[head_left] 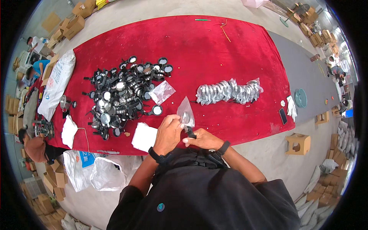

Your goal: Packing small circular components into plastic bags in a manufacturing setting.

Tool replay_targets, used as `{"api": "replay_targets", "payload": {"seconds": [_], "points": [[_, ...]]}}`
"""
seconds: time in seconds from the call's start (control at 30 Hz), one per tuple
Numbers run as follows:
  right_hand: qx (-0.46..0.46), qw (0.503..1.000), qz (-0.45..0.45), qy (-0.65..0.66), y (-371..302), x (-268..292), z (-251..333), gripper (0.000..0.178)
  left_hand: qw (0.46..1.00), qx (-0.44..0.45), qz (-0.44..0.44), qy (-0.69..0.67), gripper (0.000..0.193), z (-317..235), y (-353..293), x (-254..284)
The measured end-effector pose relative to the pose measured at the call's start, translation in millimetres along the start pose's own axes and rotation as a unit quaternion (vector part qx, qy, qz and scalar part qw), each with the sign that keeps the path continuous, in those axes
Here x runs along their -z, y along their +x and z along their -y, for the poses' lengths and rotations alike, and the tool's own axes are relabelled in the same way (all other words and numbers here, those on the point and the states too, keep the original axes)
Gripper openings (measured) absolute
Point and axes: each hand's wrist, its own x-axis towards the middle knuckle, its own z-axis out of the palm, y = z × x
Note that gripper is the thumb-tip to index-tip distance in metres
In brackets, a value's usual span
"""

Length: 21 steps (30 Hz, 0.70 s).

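Near the table's front edge, my left hand (168, 131) pinches a transparent plastic bag (185, 111) by its side. My right hand (204, 139) grips the black handle (190, 132) of a small round-headed piece, whose head seems to be inside the bag; the plastic blurs it. To the left lies a large heap of similar black-handled pieces (120, 96) with round, silvery or glassy heads. A row of bagged pieces (228, 92) lies packed side by side on the right. One loose plastic bag (162, 92) rests against the heap. Beside my left wrist is a stack of white sheets or bags (145, 137).
A red cloth (184, 42) covers the table. Toward its right end are a phone (283, 116), a white glove (291, 107) and a teal basket (301, 98). A white sack (57, 86) borders the left side. A cardboard box (298, 144) stands right. Other people work farther off.
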Motion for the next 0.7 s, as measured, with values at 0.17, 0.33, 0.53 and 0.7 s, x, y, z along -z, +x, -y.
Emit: {"api": "replay_targets", "payload": {"seconds": [0.17,0.33,0.53,0.7], "points": [[0.023,0.99,-0.108,0.084,25.8,-7.8,-25.7,0.035,0.997,-0.039,0.06,0.012,0.011,-21.9,10.7,1.2],[-0.026,0.976,-0.163,0.141,29.5,-3.6,-26.4,0.039,0.998,0.002,0.049,-0.042,0.013,-11.1,14.1,-14.4],[0.061,0.976,-0.146,0.15,39.6,7.1,-30.6,0.016,0.974,0.105,0.026,-0.198,0.024,29.6,20.7,-61.5],[0.059,0.983,-0.104,0.136,48.0,34.6,-37.4,0.012,0.924,0.204,0.112,-0.303,0.035,41.3,47.3,-81.8]]}}
